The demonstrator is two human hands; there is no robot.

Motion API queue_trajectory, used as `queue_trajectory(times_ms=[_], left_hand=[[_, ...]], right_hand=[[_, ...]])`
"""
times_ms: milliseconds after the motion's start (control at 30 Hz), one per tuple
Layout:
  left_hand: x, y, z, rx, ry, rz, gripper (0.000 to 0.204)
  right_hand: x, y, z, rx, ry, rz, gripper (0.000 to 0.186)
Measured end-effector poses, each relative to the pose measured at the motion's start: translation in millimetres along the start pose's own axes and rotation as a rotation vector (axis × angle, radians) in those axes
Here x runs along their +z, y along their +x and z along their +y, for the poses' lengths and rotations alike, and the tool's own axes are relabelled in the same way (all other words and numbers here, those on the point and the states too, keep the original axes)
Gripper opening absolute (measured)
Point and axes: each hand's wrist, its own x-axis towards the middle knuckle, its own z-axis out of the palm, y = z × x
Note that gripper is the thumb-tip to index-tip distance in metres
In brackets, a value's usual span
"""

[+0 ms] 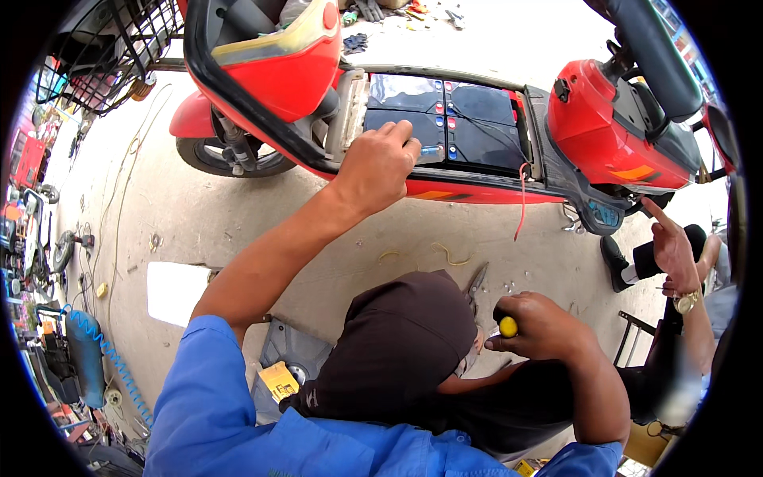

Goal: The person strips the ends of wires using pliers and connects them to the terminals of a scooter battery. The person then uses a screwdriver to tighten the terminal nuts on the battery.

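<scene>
My left hand (pixel 377 165) is closed above the near left edge of several black batteries (pixel 482 145) set in the floor of a red electric scooter (pixel 288 79). Its fingertips are beside a bluish clear piece (pixel 431 153); what they grip is hidden. Small red and blue terminals and thin dark wires show between the batteries. A loose red wire (pixel 522 199) hangs over the scooter's near side. Lower right, my right hand (pixel 543 324) is wrapped round a handle with a yellow end (pixel 508 327); the rest of that tool is hidden.
Pointed metal shears (pixel 478 281) lie on the floor near my right hand. At right, another person's pointing hand (pixel 672 248) reaches toward the scooter. Rounded dark cloth (pixel 409 338) fills the lower middle. A yellow box (pixel 278 381) rests on a grey panel, near a white panel (pixel 176 292).
</scene>
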Motion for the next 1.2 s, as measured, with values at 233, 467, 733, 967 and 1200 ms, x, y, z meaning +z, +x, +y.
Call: queue_trajectory(times_ms=[233, 467, 733, 967, 1200], left_hand=[[30, 21, 3, 0.149, 0.022, -0.138, 0.010], [43, 28, 7, 0.188, 0.030, -0.165, 0.011], [45, 27, 10, 0.214, 0.090, -0.175, 0.006], [46, 27, 15, 0.220, 0.092, -0.159, 0.006], [47, 34, 6, 0.154, -0.017, -0.151, 0.015]], right_hand=[[5, -8, 12, -0.008, 0.008, 0.013, 0.041], [7, -9, 18, -0.029, -0.007, 0.007, 0.044], [8, -7, 21, -0.015, 0.027, -0.037, 0.044], [15, -9, 24, -0.047, 0.025, -0.015, 0.045], [13, -7, 24, -0.031, 0.033, -0.019, 0.044]])
